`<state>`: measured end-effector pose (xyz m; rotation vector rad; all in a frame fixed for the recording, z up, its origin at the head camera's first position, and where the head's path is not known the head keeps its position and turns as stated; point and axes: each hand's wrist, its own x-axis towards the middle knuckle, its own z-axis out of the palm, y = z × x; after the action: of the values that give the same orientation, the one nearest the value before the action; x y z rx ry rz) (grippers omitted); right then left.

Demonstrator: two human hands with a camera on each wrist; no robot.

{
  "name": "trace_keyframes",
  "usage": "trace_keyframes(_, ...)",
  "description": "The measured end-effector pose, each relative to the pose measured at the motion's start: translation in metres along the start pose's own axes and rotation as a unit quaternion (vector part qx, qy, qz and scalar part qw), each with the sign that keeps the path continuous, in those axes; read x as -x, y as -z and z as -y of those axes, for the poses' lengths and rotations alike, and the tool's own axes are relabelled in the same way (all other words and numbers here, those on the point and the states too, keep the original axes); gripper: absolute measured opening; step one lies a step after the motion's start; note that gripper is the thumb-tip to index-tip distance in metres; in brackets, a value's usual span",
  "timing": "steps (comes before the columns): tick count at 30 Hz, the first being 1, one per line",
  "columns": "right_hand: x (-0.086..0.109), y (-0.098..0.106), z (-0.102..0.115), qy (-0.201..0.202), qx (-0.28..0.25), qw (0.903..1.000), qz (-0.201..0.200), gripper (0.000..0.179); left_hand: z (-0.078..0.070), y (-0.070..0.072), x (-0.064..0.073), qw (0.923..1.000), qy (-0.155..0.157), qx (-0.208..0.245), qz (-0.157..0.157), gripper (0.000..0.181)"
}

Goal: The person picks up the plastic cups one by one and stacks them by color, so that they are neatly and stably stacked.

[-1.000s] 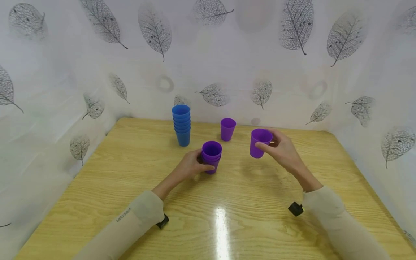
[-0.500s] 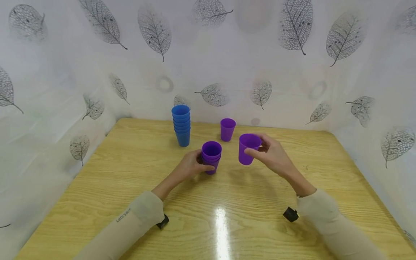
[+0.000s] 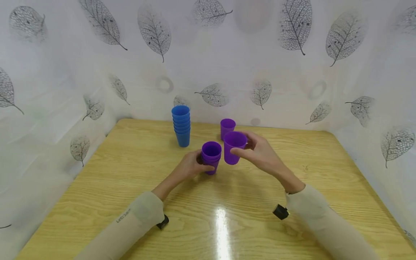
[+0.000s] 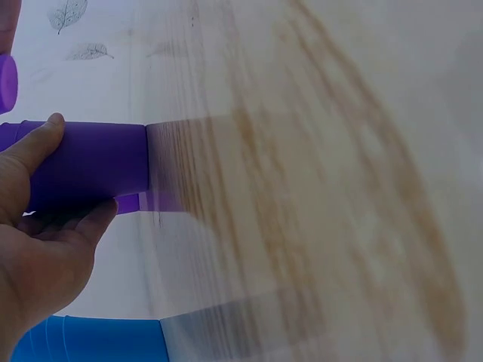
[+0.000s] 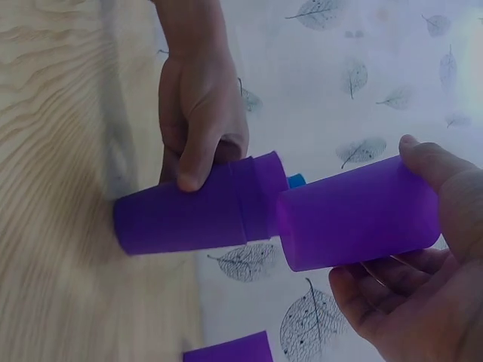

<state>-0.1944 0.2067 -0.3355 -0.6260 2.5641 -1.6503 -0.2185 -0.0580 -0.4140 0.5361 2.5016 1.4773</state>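
My left hand point(image 3: 191, 164) grips a short stack of nested purple cups point(image 3: 211, 155) standing upright on the table; its thumb lies along the near side. In the right wrist view the stack point(image 5: 189, 215) shows its overlapping rims. My right hand point(image 3: 263, 151) holds a single purple cup point(image 3: 232, 150) in the air, just right of the stack, mouth up and thumb on its near side. The held cup's base point(image 5: 290, 234) is close to the stack's top rim in the right wrist view. Behind the held cup, another purple cup point(image 3: 227, 124) stands upright, partly hidden.
A tall stack of blue cups point(image 3: 182, 128) stands at the back left of the wooden table point(image 3: 130, 173). A pale curtain point(image 3: 208, 54) printed with leaves hangs behind the table and along both sides.
My right hand has carried its purple cup leftward from the right side to beside the stack. The left hand and its stack have stayed in place.
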Motion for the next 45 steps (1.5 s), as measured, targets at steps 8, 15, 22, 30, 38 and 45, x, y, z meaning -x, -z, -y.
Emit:
trace_keyframes(8, -0.011, -0.012, 0.019, 0.015, -0.007, 0.9997, 0.016, 0.061, 0.002, -0.001, -0.001, 0.9999, -0.014, 0.004, 0.005, 0.056)
trace_keyframes(15, -0.019, -0.018, 0.030, 0.028, -0.015, 0.9993, 0.022, 0.059, 0.002, 0.001, 0.000, 0.9999, -0.008, 0.004, 0.010, 0.057)
trace_keyframes(22, -0.031, -0.027, 0.029, 0.042, -0.026, 0.9987, 0.014, 0.057, 0.001, 0.002, 0.000, 0.9998, -0.018, 0.000, 0.008, 0.058)
trace_keyframes(30, -0.043, -0.035, 0.022, 0.054, -0.030, 0.9981, 0.003, 0.055, 0.002, 0.001, -0.001, 0.9998, -0.016, -0.008, 0.006, 0.056)
trace_keyframes(38, -0.045, -0.038, 0.014, 0.054, -0.031, 0.9981, 0.002, 0.061, 0.002, 0.000, -0.001, 0.9996, -0.023, -0.012, 0.004, 0.057)
trace_keyframes(45, -0.040, -0.035, 0.000, 0.050, -0.020, 0.9985, -0.006, 0.057, 0.000, 0.000, 0.000, 0.9998, -0.012, -0.017, -0.005, 0.061)
